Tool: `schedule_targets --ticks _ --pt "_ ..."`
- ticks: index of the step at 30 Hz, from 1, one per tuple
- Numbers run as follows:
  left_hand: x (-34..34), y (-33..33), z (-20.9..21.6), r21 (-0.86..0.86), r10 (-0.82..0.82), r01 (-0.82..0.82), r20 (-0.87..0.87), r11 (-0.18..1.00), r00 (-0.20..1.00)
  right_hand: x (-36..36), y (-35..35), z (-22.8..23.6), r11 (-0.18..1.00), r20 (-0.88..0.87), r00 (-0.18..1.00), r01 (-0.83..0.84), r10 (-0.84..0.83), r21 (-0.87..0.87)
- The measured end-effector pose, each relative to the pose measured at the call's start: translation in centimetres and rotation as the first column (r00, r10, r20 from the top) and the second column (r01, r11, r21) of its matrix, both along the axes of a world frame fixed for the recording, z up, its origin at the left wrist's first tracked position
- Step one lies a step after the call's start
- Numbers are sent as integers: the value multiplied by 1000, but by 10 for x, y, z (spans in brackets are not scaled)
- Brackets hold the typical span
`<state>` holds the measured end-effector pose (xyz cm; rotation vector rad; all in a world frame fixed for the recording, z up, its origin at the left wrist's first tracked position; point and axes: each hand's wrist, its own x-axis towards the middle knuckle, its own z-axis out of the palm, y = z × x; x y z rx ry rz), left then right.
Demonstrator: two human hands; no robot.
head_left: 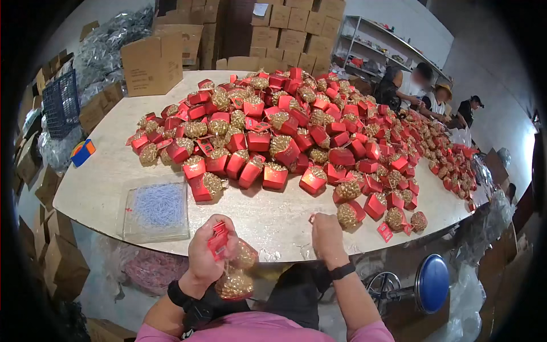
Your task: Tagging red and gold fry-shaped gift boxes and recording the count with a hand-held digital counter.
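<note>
My left hand (208,254) is closed round a few small red printed tags (218,241) at the table's near edge. Below it hang two gold, beaded-looking ornaments (235,284) with red parts, over my lap. To the right, my right hand (329,238) is closed in a pinch just above the table edge. A speck of red shows at its fingertips, too small to name. Beyond both hands spreads a big heap of red-and-gold ornaments (257,141), some with red tags. Left of my left hand, a clear shallow tray (130,232) holds thin pale plastic strands (159,204).
A cardboard box (151,67) stands at the table's far left, and a blue-and-orange object (83,153) lies by the left edge. Stacked cartons (293,40) rise behind. Several people work at the far right. A blue round stool (432,284) stands right of me.
</note>
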<state>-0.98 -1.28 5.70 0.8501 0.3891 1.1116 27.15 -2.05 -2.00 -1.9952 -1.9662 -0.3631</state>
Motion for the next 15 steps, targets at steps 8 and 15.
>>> schedule_targets --ticks 8,15 --pt "0 2 -1 45 -34 37 -67 998 997 -12 -18 67 973 -939 272 35 209 227" --pt "8 11 6 113 -40 45 -47 993 998 -57 -51 124 953 -975 -65 -203 214 223"
